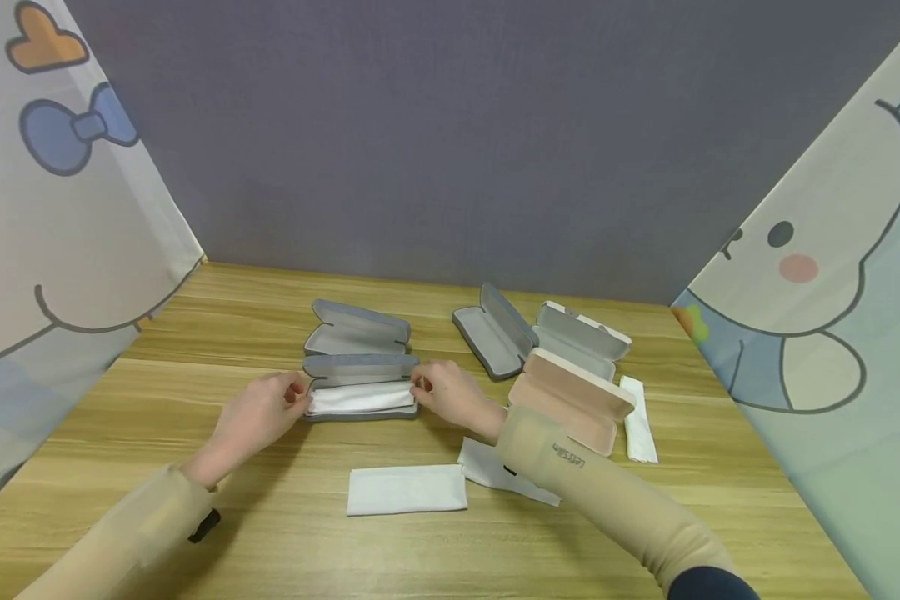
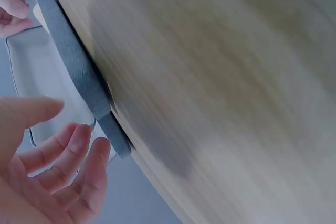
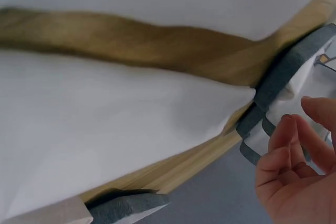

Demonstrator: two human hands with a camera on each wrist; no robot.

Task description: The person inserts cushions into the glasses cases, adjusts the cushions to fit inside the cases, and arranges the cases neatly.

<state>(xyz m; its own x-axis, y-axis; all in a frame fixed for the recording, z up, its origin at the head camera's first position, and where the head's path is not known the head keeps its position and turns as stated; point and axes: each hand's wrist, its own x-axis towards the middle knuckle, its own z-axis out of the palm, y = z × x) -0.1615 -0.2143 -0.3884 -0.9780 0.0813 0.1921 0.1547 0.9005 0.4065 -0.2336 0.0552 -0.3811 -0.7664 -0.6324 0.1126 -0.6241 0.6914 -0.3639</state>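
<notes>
A grey glasses case lies with its lid up, and a folded white cloth stretches along its tray. My left hand is at the cloth's left end; the left wrist view shows its thumb and bent fingers apart beside the case wall, with nothing visible between them. At the right end is my right hand, fingertips close to or touching the cloth. In the right wrist view, that hand's thumb and loosely bent fingers have a gap between them, with the cloth visible beyond.
Behind stands another grey open case. To the right are a third grey case, a pale patterned case and a pink case. White folded cloths lie in front, under the right forearm and far right.
</notes>
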